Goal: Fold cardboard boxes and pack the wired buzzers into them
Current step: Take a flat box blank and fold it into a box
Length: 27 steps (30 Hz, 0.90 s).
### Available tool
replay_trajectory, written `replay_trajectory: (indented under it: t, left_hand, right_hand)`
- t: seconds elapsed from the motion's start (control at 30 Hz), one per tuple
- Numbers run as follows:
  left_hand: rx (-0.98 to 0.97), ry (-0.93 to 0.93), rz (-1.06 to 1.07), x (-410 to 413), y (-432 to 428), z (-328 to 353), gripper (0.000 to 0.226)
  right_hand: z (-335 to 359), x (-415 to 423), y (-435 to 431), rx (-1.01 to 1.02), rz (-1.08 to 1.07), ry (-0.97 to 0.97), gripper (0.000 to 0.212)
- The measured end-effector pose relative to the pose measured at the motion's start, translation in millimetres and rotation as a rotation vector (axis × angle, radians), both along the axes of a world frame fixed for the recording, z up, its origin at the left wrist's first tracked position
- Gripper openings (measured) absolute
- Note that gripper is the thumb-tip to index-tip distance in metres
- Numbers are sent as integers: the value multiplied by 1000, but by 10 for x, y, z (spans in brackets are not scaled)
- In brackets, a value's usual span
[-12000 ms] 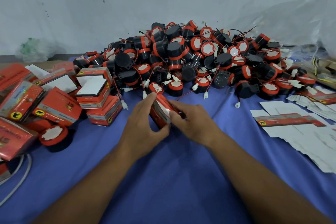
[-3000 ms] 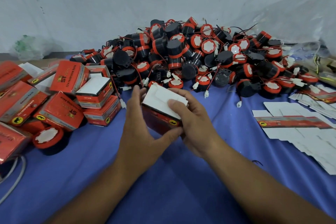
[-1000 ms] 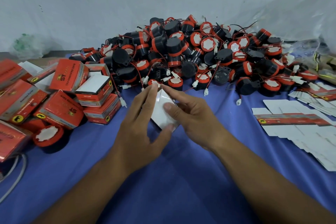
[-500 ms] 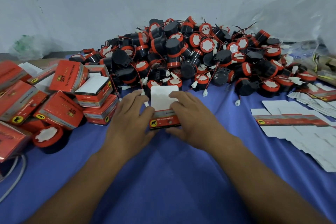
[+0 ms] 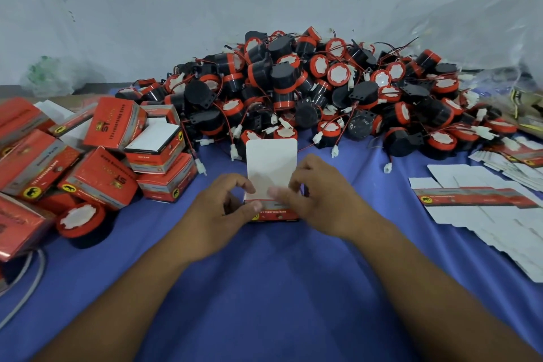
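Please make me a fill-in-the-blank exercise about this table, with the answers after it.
1. The cloth under the box is ____.
2. Its raised flap is ____.
3. The flat cartons lie on the person's ____ side.
Answers: blue; white; right.

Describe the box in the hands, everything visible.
The box is small printed cardboard: red with a grey band, small print and a yellow logo on the front, white inside. Its rounded lid flap stands open, leaning away. It sits on the blue cloth before the buzzer pile. The left hand grips its left front corner; the right hand holds the right side at the flap's fold with curled fingers. Contents hidden.
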<state>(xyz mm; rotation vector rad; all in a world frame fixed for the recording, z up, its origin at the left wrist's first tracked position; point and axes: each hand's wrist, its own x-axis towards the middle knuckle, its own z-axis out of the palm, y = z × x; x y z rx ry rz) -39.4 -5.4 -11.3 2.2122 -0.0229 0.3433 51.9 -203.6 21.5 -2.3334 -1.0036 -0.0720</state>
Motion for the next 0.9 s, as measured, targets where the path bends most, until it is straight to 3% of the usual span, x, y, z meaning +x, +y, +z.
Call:
replay_trajectory:
  t: [0.07, 0.17, 0.23, 0.3, 0.4, 0.57, 0.67, 0.77, 0.9]
  left_hand:
    - [48, 17, -1, -3, 14, -36, 31]
    - [101, -42, 83, -6, 28, -46, 33]
    - [146, -75, 161, -3, 71, -16, 38]
    - [166, -79, 200, -2, 122, 7, 45]
    - [212, -74, 150, -37, 156, 27, 49]
    - [255, -46, 98, -39, 274, -35, 53]
    - [251, -68, 108, -43, 335, -46, 56]
    - [228, -67, 77, -27, 318, -46, 57]
    - [192, -62, 32, -38, 304, -46, 56]
  right_hand:
    - [-38, 62, -8, 154, -85, 10, 47]
    - [-62, 193, 33, 509, -255, 306, 49]
    - [-45, 352, 57, 623, -352, 434, 43]
    - [-38, 551, 111, 534, -384, 411, 29]
    - [-3, 764, 353, 380, -216, 375, 12]
    - [90, 967, 819, 126, 102, 447, 54]
    - [128, 1021, 906, -107, 218, 200, 64]
    - [66, 985, 936, -110, 228, 222, 63]
    - [-71, 978, 871, 33, 102, 179, 41]
